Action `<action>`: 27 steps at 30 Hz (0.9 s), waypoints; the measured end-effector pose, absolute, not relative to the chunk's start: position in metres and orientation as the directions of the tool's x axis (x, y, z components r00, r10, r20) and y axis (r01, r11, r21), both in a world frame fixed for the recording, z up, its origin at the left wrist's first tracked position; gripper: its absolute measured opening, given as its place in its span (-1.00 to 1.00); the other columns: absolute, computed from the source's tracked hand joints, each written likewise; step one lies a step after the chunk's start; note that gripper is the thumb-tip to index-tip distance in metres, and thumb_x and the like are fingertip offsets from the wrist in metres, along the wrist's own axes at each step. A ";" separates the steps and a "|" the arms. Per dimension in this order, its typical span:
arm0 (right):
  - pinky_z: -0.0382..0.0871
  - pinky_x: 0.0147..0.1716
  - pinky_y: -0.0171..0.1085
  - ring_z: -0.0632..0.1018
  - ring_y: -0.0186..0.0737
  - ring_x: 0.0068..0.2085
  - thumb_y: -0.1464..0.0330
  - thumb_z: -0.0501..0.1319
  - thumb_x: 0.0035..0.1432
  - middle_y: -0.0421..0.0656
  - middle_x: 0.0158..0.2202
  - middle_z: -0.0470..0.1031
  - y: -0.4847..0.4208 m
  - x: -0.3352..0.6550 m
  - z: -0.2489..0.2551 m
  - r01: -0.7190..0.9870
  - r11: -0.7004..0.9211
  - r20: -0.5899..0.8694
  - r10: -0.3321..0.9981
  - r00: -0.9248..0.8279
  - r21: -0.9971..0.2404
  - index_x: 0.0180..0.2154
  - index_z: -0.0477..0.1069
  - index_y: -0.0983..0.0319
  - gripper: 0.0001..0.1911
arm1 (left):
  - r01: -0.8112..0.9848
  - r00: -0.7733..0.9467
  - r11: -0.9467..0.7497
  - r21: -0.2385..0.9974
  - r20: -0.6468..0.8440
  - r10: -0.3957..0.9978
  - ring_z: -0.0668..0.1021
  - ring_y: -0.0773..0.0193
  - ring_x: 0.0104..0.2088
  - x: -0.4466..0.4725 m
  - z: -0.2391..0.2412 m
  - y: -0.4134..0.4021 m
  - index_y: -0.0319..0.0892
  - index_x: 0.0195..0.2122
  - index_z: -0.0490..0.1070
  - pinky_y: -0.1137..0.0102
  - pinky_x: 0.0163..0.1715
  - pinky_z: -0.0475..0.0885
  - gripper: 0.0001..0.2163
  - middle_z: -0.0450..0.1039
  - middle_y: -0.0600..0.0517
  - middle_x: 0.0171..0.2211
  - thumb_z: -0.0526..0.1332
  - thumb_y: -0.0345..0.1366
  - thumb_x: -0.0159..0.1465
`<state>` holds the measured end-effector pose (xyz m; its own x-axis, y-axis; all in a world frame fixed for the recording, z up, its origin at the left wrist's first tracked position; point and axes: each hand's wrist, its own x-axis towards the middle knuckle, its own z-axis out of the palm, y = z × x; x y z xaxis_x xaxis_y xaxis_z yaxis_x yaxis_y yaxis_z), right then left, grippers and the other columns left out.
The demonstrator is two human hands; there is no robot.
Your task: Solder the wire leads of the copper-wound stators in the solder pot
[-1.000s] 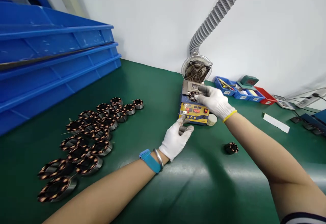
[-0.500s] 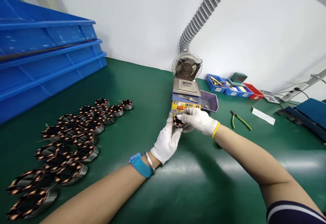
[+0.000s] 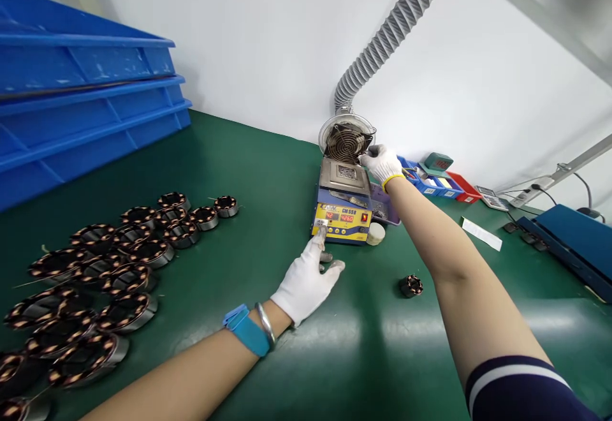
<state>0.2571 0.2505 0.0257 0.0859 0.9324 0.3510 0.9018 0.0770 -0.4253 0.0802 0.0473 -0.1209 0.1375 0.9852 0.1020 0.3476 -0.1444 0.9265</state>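
My left hand [image 3: 306,280], in a white glove, is open in front of the solder pot [image 3: 342,217]. Its index finger reaches the lower left of the yellow panel with red digits, while the thumb stands apart. My right hand [image 3: 380,164], also gloved, has its fingers pinched together at the pot's back right, beside the fan [image 3: 347,143]; what they hold is too small and dark to make out. On the green table, below the right forearm, sits a small copper-wound stator [image 3: 411,286]. Larger stators [image 3: 127,312] lie grouped at the left.
Blue crates [image 3: 90,89] are stacked at the left. A grey duct [image 3: 396,29] runs up from the fan. A purple tray [image 3: 382,207] and a round white container [image 3: 375,234] stand beside the pot. Farther right are a red bin [image 3: 463,186] and a paper strip [image 3: 482,234].
My right hand has moved from the small stator both hands held, up and back toward the fan. My left hand has opened, with no stator in it. The view has shifted slightly.
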 end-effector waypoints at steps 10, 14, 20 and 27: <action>0.41 -0.05 -0.18 0.54 -0.05 -0.06 0.19 0.23 0.03 -0.10 -0.13 0.56 0.263 0.252 0.001 0.932 0.116 0.364 0.931 0.018 -0.342 -0.08 0.47 0.22 -0.59 | 0.326 0.129 -0.150 0.933 0.113 0.985 0.58 0.22 -0.21 0.081 -0.120 0.049 -0.21 0.31 0.05 0.37 -0.24 0.49 -0.34 0.48 -0.09 -0.17 0.19 -0.17 0.20; 0.40 -0.04 -0.16 0.54 -0.06 -0.06 0.20 0.21 0.05 -0.09 -0.12 0.55 0.263 0.252 0.002 0.929 0.125 0.363 0.932 0.010 -0.347 -0.08 0.46 0.22 -0.60 | 0.338 0.125 -0.141 0.930 0.104 0.987 0.58 0.20 -0.21 0.081 -0.120 0.048 -0.22 0.30 0.06 0.36 -0.22 0.49 -0.35 0.49 -0.07 -0.22 0.19 -0.16 0.21; 0.40 -0.05 -0.17 0.55 -0.07 -0.10 0.19 0.22 0.04 -0.08 -0.15 0.56 0.265 0.253 0.009 0.917 0.127 0.400 0.916 0.038 -0.378 -0.04 0.44 0.24 -0.56 | 0.333 0.127 -0.158 0.930 0.121 0.984 0.58 0.22 -0.22 0.081 -0.119 0.048 -0.22 0.31 0.06 0.39 -0.25 0.48 -0.34 0.50 -0.06 -0.22 0.19 -0.17 0.21; 0.40 -0.05 -0.19 0.55 -0.08 -0.10 0.22 0.22 0.04 -0.09 -0.15 0.56 0.262 0.250 0.004 0.918 0.131 0.377 0.926 0.022 -0.373 -0.08 0.47 0.24 -0.60 | 0.311 0.121 -0.143 0.940 0.110 0.987 0.57 0.25 -0.26 0.081 -0.122 0.048 -0.20 0.29 0.09 0.39 -0.27 0.49 -0.37 0.50 -0.04 -0.23 0.19 -0.16 0.22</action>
